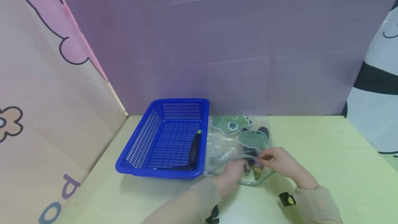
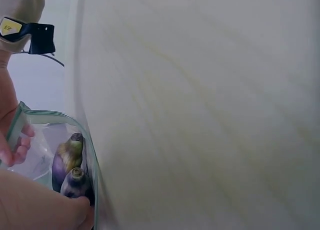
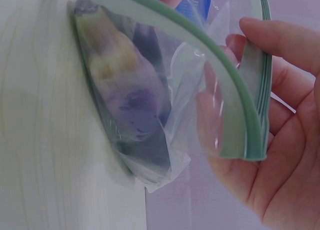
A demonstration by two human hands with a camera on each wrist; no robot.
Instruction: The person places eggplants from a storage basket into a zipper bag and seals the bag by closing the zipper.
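A clear zip bag [image 1: 222, 144] with green printed shapes lies on the table, its green-edged mouth held apart toward me. Two eggplants [image 2: 69, 157] [image 2: 76, 180] show inside, their pale stem ends facing the opening. My left hand [image 1: 234, 168] reaches into the mouth and grips the nearer one, its fingers partly hidden behind it. On the right side, my right hand [image 3: 290, 84] pinches the zip rim between thumb and fingers. Another view of the bag's rim [image 3: 245, 125] shows it standing up beside an eggplant [image 3: 125, 79] under the film.
Left of the bag stands a blue plastic basket [image 1: 136, 170]. Dark eggplants [image 1: 194, 149] lie in it along its right and near sides. A purple backdrop [image 1: 199, 44] rises at the table's far edge, and a printed sheet [image 1: 62, 89] borders the left.
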